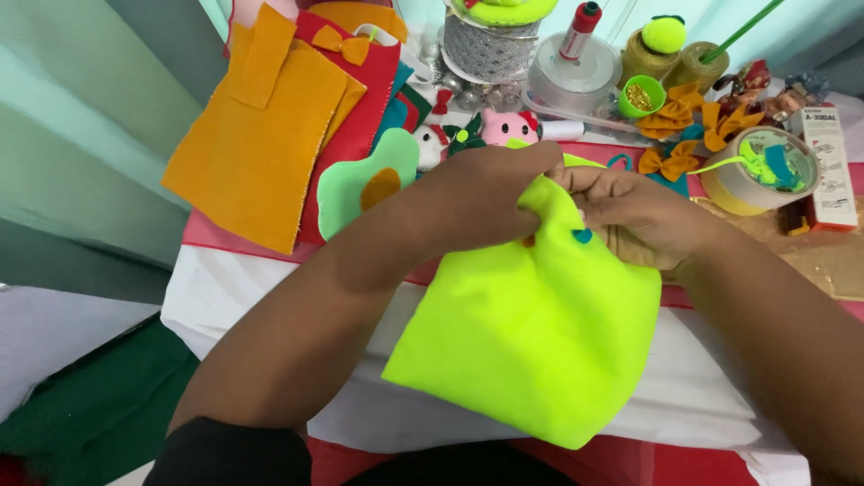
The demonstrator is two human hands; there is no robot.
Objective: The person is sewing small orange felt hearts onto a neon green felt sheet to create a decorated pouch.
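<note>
Head view: two bare hands work the top edge of a neon yellow felt piece (540, 333) above a craft-strewn table (261, 297).

The left hand (490, 193) has its grip clenched on the upper edge of the felt, fingers curled over the fabric; the right hand (643, 220) pinches the same edge just beside it, the two hands touching. The felt hangs from both grips down toward the person, over the table's white cloth, and a small teal patch (582, 236) shows on it near the right fingers. Behind the hands lie an orange felt sheet (256, 153) over red felt (369, 99), a green avocado-shaped cutout (360, 184), orange felt bows (670, 162), a roll of tape (747, 175) and a clear spool (576, 76).
</note>
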